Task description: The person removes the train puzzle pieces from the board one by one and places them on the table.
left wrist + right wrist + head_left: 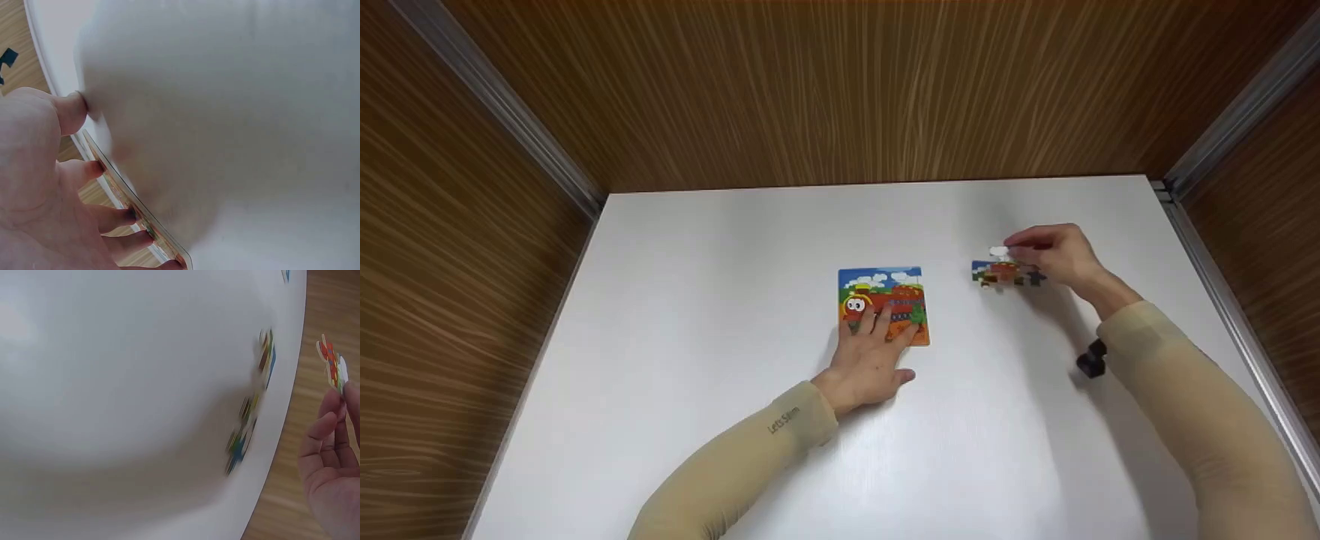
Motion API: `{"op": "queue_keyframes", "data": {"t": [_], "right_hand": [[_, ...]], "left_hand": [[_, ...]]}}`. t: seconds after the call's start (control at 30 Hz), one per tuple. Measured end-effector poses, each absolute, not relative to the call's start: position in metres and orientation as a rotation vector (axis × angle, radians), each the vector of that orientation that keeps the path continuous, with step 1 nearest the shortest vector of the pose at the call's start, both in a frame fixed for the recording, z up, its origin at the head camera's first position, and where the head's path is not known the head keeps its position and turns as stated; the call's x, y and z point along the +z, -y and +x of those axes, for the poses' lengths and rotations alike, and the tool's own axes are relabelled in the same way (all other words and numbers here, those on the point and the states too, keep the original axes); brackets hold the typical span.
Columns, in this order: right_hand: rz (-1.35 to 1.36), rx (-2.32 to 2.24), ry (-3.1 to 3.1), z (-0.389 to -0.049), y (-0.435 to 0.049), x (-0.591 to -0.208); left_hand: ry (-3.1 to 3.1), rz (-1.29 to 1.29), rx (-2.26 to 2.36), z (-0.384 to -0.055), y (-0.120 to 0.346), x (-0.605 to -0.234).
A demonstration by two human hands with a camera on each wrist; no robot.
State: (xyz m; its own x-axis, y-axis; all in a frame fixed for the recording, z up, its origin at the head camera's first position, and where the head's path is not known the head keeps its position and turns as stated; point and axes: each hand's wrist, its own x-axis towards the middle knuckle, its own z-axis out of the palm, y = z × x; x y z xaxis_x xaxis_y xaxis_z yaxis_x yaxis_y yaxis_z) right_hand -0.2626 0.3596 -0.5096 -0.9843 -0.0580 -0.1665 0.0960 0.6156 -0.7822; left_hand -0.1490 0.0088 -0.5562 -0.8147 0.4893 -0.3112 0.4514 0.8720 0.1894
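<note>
A train picture puzzle board [894,279] lies flat near the middle of the table. My left hand [868,366] rests on its lower part with spread fingers, hiding some of the picture. In the left wrist view the fingertips [128,215] touch the board, while the thumb is off to its side. My right hand [1059,253] pinches a jigsaw piece [332,363] between thumb and fingers, raised above the table; it shows red, green and white. Below it lie several loose jigsaw pieces [242,439], partly covered by the hand in the head view.
The white table [720,300] is bounded by a wood-grain back panel [870,90] and side panels [457,225] with metal edge strips. A small black device [1091,360] sits under the right wrist.
</note>
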Motion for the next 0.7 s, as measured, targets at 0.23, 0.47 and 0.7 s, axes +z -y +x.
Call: {"op": "queue_keyframes", "data": {"t": [0.23, 0.47, 0.7], "right_hand": [[0.165, -1.261, -2.670, -0.247, -0.400, -0.509], [0.264, -1.256, -2.648, -0.238, -0.434, -0.515], [0.320, -1.230, -2.601, -0.236, -0.451, -0.524]], "left_hand": [[-2.671, 0.693, 0.186, -0.148, -0.010, -0.556], [-2.674, 0.682, 0.187, -0.148, -0.010, -0.556], [-2.670, 0.677, 0.200, -0.148, -0.011, -0.557]]}}
